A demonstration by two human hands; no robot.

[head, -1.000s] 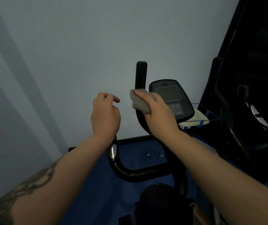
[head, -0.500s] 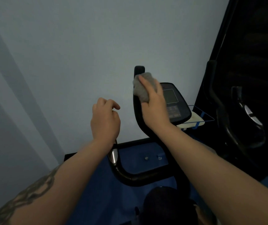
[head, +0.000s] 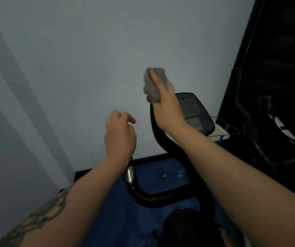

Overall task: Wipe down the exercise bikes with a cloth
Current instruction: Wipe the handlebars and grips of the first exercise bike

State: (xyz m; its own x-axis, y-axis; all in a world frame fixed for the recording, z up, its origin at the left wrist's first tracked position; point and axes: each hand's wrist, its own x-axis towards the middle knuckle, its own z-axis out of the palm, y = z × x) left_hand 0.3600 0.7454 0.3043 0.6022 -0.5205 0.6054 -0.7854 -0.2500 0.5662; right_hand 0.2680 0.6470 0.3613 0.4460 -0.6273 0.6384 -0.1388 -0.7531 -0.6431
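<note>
Here the exercise bike (head: 162, 196) stands against the pale wall (head: 89, 59), its console (head: 195, 111) rightward. The right hand (head: 168, 111) grips a grey cloth (head: 152, 84) round the upright handlebar's top. The left hand (head: 120, 138) hovers loosely curled, holding nothing.

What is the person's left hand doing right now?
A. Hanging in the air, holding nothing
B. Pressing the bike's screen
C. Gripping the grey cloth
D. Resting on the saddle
A. The left hand hangs in front of the wall with loosely curled fingers and nothing in it, while the right hand holds the grey cloth at the top of the upright handlebar.
</note>
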